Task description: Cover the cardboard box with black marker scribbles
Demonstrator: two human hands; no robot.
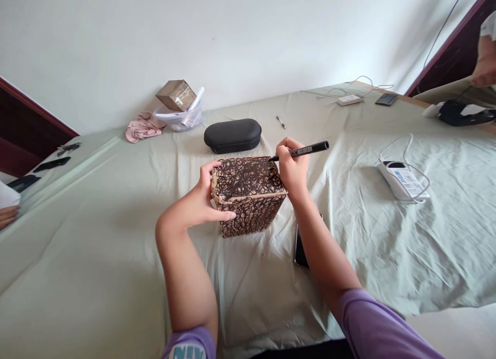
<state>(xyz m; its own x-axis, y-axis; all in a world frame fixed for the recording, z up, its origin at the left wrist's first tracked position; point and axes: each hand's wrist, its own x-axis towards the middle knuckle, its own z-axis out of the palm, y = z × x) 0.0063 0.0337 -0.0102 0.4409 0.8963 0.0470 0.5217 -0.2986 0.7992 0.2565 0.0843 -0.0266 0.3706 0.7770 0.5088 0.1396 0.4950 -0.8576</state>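
A cardboard box (pixel 248 196) covered in dense black scribbles stands in the middle of the table on a pale green cloth (pixel 96 235). My left hand (pixel 205 199) grips its left side, thumb along the front face and fingers over the top edge. My right hand (pixel 292 168) is closed round a black marker (pixel 304 151), whose tip touches the far right corner of the box's top.
Behind the box lies a black oval case (pixel 232 135), then a small pen (pixel 281 122). A plastic bag with a brown box (pixel 178 103) and pink cloth (pixel 142 126) sit by the wall. A white charger with cable (pixel 403 179) lies right; a dark phone (pixel 300 248) under my right forearm. Other people's hands show at both edges.
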